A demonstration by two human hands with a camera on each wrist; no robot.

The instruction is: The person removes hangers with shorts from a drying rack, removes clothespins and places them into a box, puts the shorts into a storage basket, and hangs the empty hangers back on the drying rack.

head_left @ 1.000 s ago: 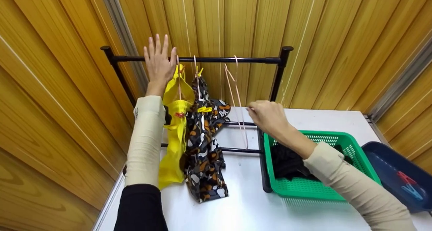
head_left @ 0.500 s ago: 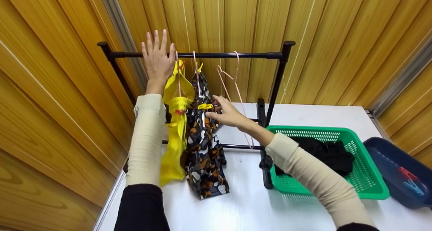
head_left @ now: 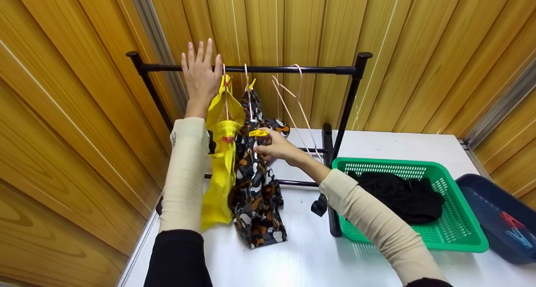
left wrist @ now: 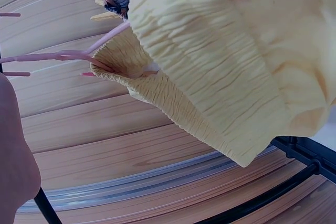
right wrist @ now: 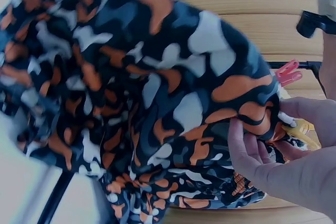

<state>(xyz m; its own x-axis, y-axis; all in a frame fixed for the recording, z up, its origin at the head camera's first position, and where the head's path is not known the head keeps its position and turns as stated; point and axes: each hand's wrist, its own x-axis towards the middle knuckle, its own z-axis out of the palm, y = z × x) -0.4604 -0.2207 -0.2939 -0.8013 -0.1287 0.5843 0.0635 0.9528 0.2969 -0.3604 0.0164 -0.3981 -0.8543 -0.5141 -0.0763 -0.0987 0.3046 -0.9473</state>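
My left hand (head_left: 201, 75) rests on the black rail (head_left: 272, 69) of a clothes rack, fingers straight and pointing up. Right beside it, yellow shorts (head_left: 219, 186) hang from a pink hanger, with a red clothespin (head_left: 226, 139) at the waistband. Camouflage-patterned shorts (head_left: 253, 199) hang on the hanger to their right. My right hand (head_left: 278, 145) pinches these at the waistband, just under a yellow clothespin (head_left: 258, 133). In the right wrist view, thumb and fingers grip the patterned cloth (right wrist: 189, 103). The gathered yellow waistband (left wrist: 205, 61) fills much of the left wrist view.
A bare pink hanger (head_left: 305, 115) hangs farther right on the rail. At the right stands a green basket (head_left: 465, 211) with black cloth (head_left: 402, 197) in it. Behind it lies a dark blue tray (head_left: 473, 190) with a red and a blue clothespin. Wood-panelled walls close in the back.
My right hand has moved left from beside the bare hanger to the patterned shorts and taken hold of their waistband. The left hand has stayed on the rail.
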